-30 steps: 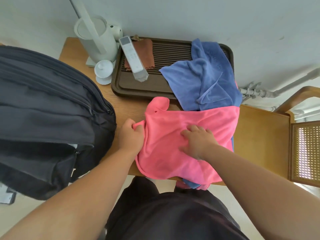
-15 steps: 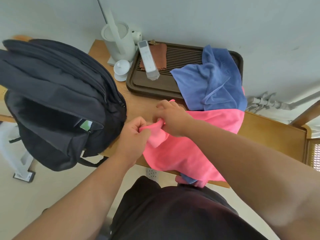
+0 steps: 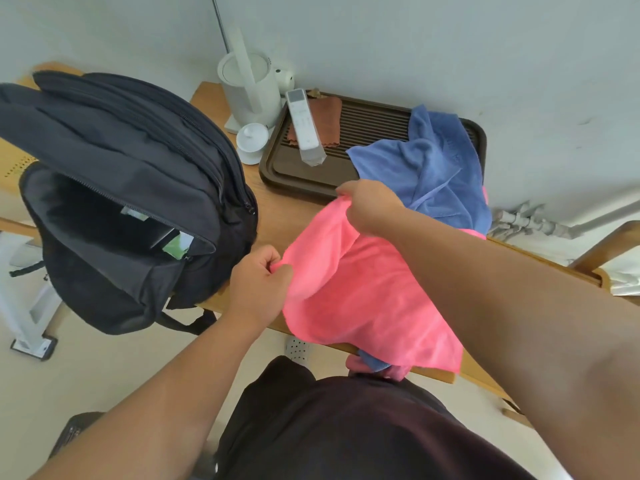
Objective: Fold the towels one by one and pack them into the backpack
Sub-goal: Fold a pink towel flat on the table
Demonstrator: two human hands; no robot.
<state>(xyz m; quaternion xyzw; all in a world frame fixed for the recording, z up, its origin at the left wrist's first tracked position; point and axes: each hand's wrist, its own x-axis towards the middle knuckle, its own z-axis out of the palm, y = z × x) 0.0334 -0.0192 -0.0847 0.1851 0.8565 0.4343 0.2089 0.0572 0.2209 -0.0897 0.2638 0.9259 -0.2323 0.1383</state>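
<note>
Both hands pinch pink towel (image 3: 363, 289); left hand (image 3: 258, 284), right hand (image 3: 372, 206)

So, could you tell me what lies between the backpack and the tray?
In the head view, a lidded cup stands there; nearer the camera the table is bare.

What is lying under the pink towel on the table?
Under the pink towel, at its near edge, a bit of blue cloth and some more pink cloth stick out. The rest of both is covered, so their size and shape cannot be seen.
</note>
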